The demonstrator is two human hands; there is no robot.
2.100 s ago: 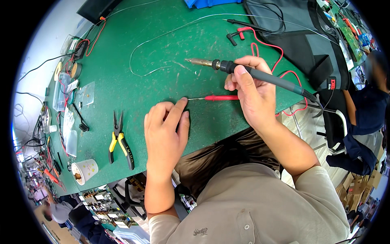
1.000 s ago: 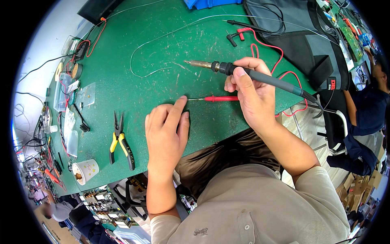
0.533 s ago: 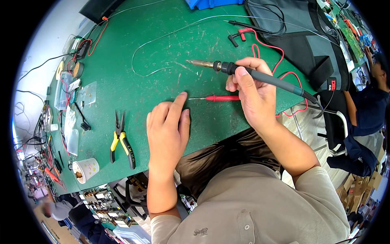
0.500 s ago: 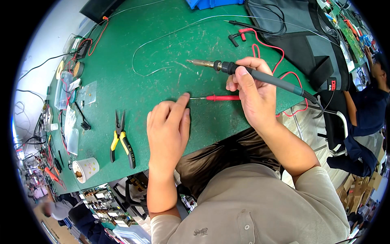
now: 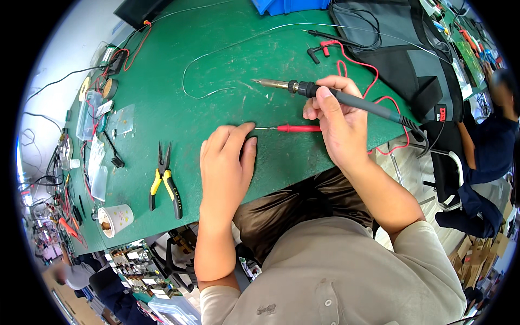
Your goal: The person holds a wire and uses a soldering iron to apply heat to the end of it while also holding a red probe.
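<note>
My right hand (image 5: 344, 119) is closed around the dark handle of a soldering iron (image 5: 355, 100), held above the table with its metal tip pointing left. Below it, a red test probe (image 5: 298, 129) lies on the green tabletop, its thin metal tip pointing left; its right end is hidden behind my right hand. My left hand (image 5: 227, 157) rests on the table, index fingertip at the end of that metal tip and thumb apart from the index finger. A thin solder wire (image 5: 187, 81) curves across the table beyond the iron's tip. Needle-nose pliers (image 5: 165, 181) with yellow-black handles lie left of my left hand.
A paper cup (image 5: 116, 219) stands near the table's left front edge. Clear bags, a tape roll (image 5: 110, 88) and cables line the left side. At the back are a blue bin (image 5: 290, 5), a black probe (image 5: 336, 38) and a grey-black bag (image 5: 401, 65). A person sits at the right.
My left index finger has bent a little and the thumb has come closer to it by the probe tip. My right hand keeps the soldering iron in almost the same place. The view has shifted slightly.
</note>
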